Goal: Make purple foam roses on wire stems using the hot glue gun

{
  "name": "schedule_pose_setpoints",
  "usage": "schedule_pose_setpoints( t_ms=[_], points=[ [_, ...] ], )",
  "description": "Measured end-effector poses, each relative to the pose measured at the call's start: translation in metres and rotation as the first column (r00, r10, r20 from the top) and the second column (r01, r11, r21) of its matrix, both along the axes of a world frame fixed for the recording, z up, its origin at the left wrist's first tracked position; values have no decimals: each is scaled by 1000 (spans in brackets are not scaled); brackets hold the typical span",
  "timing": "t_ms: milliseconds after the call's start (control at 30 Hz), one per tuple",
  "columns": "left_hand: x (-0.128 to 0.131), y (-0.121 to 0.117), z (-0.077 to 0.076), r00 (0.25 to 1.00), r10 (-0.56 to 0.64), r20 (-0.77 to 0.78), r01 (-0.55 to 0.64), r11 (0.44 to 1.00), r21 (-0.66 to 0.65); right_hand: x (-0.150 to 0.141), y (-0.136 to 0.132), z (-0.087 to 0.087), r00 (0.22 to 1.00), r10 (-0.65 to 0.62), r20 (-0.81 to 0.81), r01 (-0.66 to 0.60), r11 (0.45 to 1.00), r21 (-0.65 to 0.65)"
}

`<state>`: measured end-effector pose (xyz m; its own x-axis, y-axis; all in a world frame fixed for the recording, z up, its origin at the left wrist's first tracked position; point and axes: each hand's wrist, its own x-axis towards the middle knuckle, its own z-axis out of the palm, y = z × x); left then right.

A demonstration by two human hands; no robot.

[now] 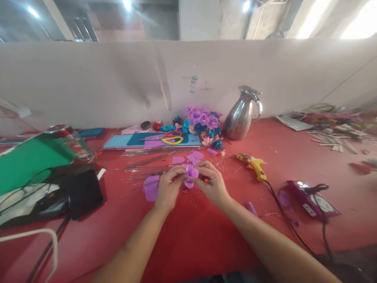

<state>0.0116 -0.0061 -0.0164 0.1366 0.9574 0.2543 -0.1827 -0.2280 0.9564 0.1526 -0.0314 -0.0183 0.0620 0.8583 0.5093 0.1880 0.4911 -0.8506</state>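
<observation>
Between my two hands is a small purple paper flower (192, 172), with rolled petals at its centre and another petal hanging below. My left hand (171, 184) pinches its left side, and the fingers of my right hand (212, 181) close on its right side. Stacked purple paper petals (151, 188) lie just left of my left hand. More cut purple pieces (194, 155) are scattered beyond the flower. Thin wire stems (138, 169) lie on the red table (194, 243) to the left.
A yellow glue gun (255, 167) lies at right, its cord running past a purple power strip (313, 200). Behind stand a metal jug (240, 114) and finished paper flowers (203, 118). Scissors (172, 139) rest on coloured sheets (118, 141). A black phone (85, 193) is at left.
</observation>
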Motion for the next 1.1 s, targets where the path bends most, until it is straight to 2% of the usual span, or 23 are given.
schedule_pose_setpoints(
  t_ms=[167, 300, 367, 533, 733, 833, 1100],
  points=[
    [-5, -1, -1, 991, 45, -125, -31, 994, 109, -2, 0, -2, 1000, -14, -25, 15, 1000, 8],
    [-9, -4, 1, 948, 191, -255, -105, 943, 317, -3, -1, -6, 999, -12, -53, 13, 1000, 25],
    [-9, -5, 4, 936, 229, -268, -126, 927, 353, -3, 0, -7, 999, -6, -54, 6, 1000, 9],
    [-10, -8, 14, 948, 246, -204, -183, 941, 285, 0, 3, -5, 999, -2, -32, 2, 1000, -18],
    [-15, -13, 24, 973, 103, -207, -49, 967, 249, 1, 5, -5, 1000, -5, 24, 5, 1000, -10],
    [-14, -14, 25, 974, 70, -215, -19, 973, 232, 0, 5, -7, 1000, 5, 30, -5, 1000, -10],
    [-13, -14, 23, 958, 141, -248, -64, 954, 294, 1, 6, -9, 998, 10, 65, -8, 1000, -24]
  ],
)
